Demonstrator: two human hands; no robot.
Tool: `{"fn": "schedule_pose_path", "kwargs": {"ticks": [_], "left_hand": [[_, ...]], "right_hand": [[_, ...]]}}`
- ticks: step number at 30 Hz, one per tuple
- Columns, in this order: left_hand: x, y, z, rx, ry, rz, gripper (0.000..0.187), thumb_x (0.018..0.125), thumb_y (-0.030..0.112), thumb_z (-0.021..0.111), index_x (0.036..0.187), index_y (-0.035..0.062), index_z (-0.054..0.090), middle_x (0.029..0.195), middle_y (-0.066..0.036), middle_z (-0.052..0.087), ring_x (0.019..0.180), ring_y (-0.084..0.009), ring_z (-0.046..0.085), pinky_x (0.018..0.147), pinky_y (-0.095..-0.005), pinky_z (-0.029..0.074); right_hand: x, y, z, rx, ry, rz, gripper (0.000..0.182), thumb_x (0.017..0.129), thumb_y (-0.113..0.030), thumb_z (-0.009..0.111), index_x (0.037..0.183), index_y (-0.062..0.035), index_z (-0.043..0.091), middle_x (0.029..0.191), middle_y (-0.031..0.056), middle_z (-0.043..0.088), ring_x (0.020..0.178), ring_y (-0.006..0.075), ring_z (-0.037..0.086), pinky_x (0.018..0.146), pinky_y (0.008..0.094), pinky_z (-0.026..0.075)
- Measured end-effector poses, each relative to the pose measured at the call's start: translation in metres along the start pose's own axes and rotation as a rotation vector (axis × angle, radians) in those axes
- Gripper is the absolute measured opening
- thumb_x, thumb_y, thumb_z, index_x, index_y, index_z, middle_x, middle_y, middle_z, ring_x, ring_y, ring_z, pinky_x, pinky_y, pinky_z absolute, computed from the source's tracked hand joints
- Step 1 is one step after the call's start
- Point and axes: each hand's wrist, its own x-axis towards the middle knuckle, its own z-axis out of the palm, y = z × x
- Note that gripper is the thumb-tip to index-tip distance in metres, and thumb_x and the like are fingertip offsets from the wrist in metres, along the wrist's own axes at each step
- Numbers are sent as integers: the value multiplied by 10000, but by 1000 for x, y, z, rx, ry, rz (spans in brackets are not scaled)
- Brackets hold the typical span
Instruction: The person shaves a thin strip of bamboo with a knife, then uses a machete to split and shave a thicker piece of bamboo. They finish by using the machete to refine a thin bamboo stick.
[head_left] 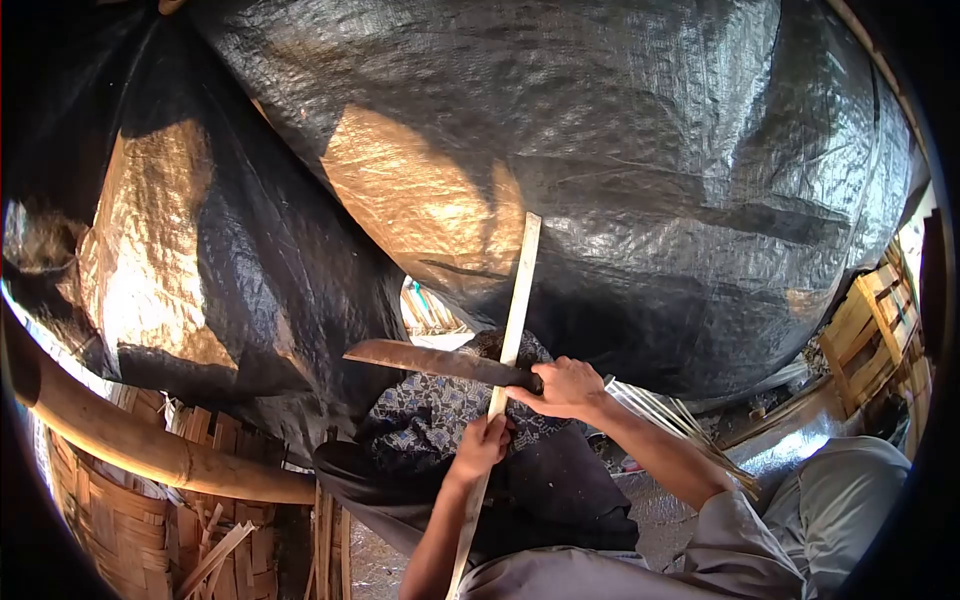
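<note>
A long, pale, flat strip runs upright and slightly tilted through the middle of the view. Closed round its lower part is my left hand. My right hand grips the dark handle of a large knife, whose broad brown blade points left and lies across the strip, just above my left hand. Beneath the blade, a blue and white patterned cloth covers part of my lap, over dark fabric.
A large black tarp hangs in front. At the left, a thick bamboo pole runs above woven bamboo panels. Thin strips lie right of my lap, and a wooden lattice stands at the far right.
</note>
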Motion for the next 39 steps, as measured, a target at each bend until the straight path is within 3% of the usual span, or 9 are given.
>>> {"fn": "schedule_pose_path", "kwargs": {"ticks": [1,3,4,12,19,28,34,36,39], "left_hand": [[-3,2,8,-1,-7,-10,225,920,194,441,868,-11,519,693,-152,607,492,-205,565,426,-328,427],[-7,12,21,837,360,366,182,882,148,448,884,-27,498,691,-240,597,571,-381,595,500,-463,461],[-10,21,28,846,372,227,170,848,115,441,922,-36,463,684,-293,570,650,-485,553,583,-541,452],[-29,12,35,1072,511,232,118,858,107,414,882,-7,395,638,-246,572,583,-420,588,503,-477,483],[-45,10,29,1026,490,94,129,860,132,438,861,14,386,632,-258,566,602,-436,582,519,-495,479],[-28,6,11,563,244,390,196,767,76,584,812,-10,414,649,-273,547,666,-446,560,505,-450,417],[-13,-3,10,511,284,368,272,795,174,632,735,-7,437,517,-122,486,441,-226,508,431,-356,365],[-8,2,9,111,223,224,261,892,225,527,704,57,460,533,24,418,440,-52,375,378,-224,294],[-10,23,7,-253,69,88,267,941,245,415,759,59,472,582,8,424,456,-60,389,375,-209,311]], "right_hand": [[-3,-1,2,3,-6,10,656,719,-663,520,932,-58,657,827,276,603,836,385,605,764,442,481],[-10,-4,7,-10,45,-54,659,716,-665,522,932,-58,657,819,271,603,838,390,601,768,453,477],[-12,-8,7,-12,19,-48,654,709,-670,525,930,-71,663,813,269,600,841,395,594,761,461,474],[10,-3,21,203,32,80,580,760,-596,536,757,-29,659,631,208,601,650,344,628,589,425,495],[8,-16,10,149,-50,72,629,741,-645,513,833,-45,679,735,220,630,767,374,624,696,432,504],[4,-3,14,128,-27,85,620,752,-617,531,866,-25,676,711,210,631,761,359,627,698,405,508],[-4,0,15,160,-4,-11,541,750,-576,561,834,-55,679,666,191,626,714,352,630,679,412,511],[-10,-5,10,116,1,-50,543,744,-579,566,833,-54,675,648,196,618,700,359,628,668,418,511],[-10,-3,15,64,67,-138,562,724,-591,580,828,-45,665,605,216,595,657,380,619,638,432,512]]}}
